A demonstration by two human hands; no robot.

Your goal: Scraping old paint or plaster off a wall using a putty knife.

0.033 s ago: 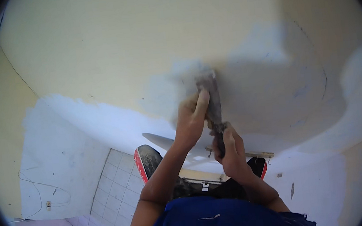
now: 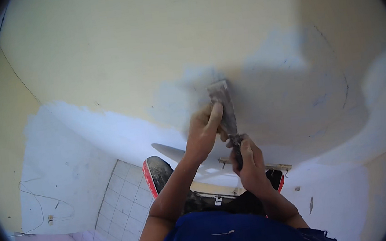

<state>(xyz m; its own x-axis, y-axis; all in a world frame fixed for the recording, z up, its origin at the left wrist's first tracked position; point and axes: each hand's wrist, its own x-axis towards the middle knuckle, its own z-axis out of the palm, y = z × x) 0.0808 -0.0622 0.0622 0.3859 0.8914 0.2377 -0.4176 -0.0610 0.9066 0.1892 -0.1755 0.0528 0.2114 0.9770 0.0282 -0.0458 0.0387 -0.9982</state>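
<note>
Both of my hands are on one putty knife (image 2: 221, 94), a flat grey scraper with a dark handle. My right hand (image 2: 251, 163) is wrapped round its handle. Farther up, my left hand (image 2: 205, 131) pinches the blade, its thumb lying along the face and the other fingers behind. The blade's broad end is at a pale scraped or filled patch (image 2: 173, 92) on the yellowish wall (image 2: 146, 36). Whether the edge touches the wall, I cannot tell. A shadow falls over the wall to the right of the blade.
Below my hands is a wooden strip with hooks (image 2: 278, 166). A grey curved-edged board (image 2: 168, 150) lies beside my left shoe (image 2: 159, 172); my right shoe (image 2: 274, 178) is partly hidden. White floor tiles (image 2: 124, 191), a loose cable (image 2: 36, 196) and a wall socket (image 2: 50, 219) are at left.
The putty knife and both hands have shifted slightly down, toward me. Its blade was smeared by motion and now looks sharper. Both hands keep their hold.
</note>
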